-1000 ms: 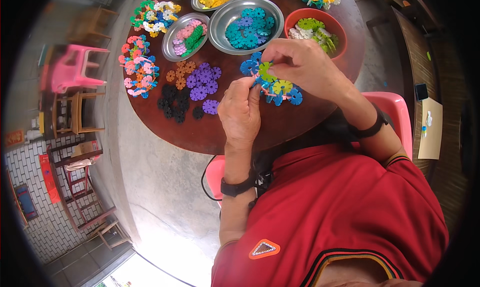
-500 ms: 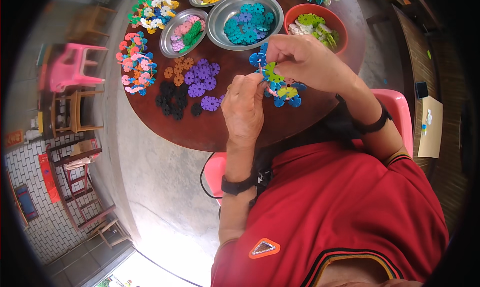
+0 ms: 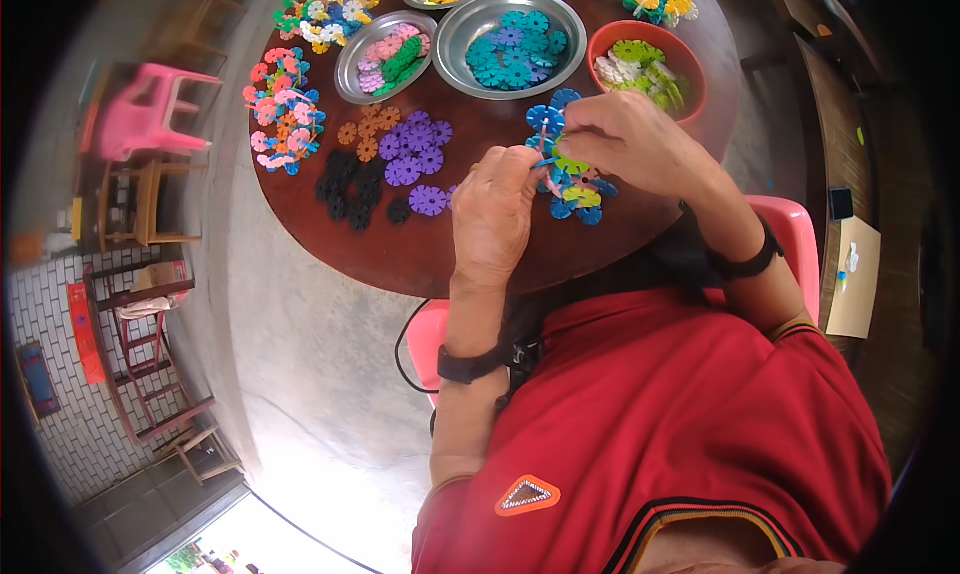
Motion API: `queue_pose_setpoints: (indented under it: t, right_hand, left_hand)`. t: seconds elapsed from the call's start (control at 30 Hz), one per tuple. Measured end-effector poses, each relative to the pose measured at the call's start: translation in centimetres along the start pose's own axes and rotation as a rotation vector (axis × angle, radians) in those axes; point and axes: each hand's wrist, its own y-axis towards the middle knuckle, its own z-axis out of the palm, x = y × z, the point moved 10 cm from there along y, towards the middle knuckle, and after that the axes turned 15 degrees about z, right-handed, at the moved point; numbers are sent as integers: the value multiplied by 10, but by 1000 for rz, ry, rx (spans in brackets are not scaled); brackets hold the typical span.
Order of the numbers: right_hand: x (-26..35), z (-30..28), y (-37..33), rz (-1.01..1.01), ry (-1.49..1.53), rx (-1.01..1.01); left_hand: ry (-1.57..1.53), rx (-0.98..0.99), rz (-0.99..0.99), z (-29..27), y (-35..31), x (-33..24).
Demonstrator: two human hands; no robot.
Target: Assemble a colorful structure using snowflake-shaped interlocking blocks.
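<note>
Between my two hands is a cluster of interlocking plastic flower discs (image 3: 577,196), mostly blue with some lime green and pink. My left hand (image 3: 494,206) pinches its left side, near a blue disc seen edge-on. The fingers of my right hand (image 3: 640,139) are closed at a lime-green disc (image 3: 570,159) on the cluster's upper part. My fingertips partly cover where the discs join. Loose purple discs (image 3: 415,146) lie left of my left hand, with black discs (image 3: 350,187) and brown-orange discs (image 3: 368,129) beyond them.
A metal bowl of teal discs (image 3: 449,69) and a red bowl of green and white discs (image 3: 697,102) stand behind my hands. A smaller metal bowl (image 3: 345,74) holds pink and green discs. Finished-looking disc clusters (image 3: 288,114) sit along the left rim of the round table (image 3: 390,259).
My right hand has shifted slightly down and right relative to the cluster, both hands staying closed on it. The whole view has swung a little, moving the table contents rightward.
</note>
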Motion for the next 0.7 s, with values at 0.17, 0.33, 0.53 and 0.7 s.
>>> queue_pose_setpoints:
  t: [0.17, 0.33, 0.53, 0.7]
  right_hand:
    - [1, -4, -10, 63, 53, 9]
    - [-1, -12, -18, 158, 148, 62]
    - [-21, -2, -27, 369, 251, 262]
    - [-4, -11, -29, 170, 33, 149]
  left_hand:
    - [48, 46, 65, 3, 4, -12]
    - [58, 68, 71, 6, 7, -17]
    - [-12, 36, 79, 6, 4, -20]
    - [10, 69, 115, 9, 5, -27]
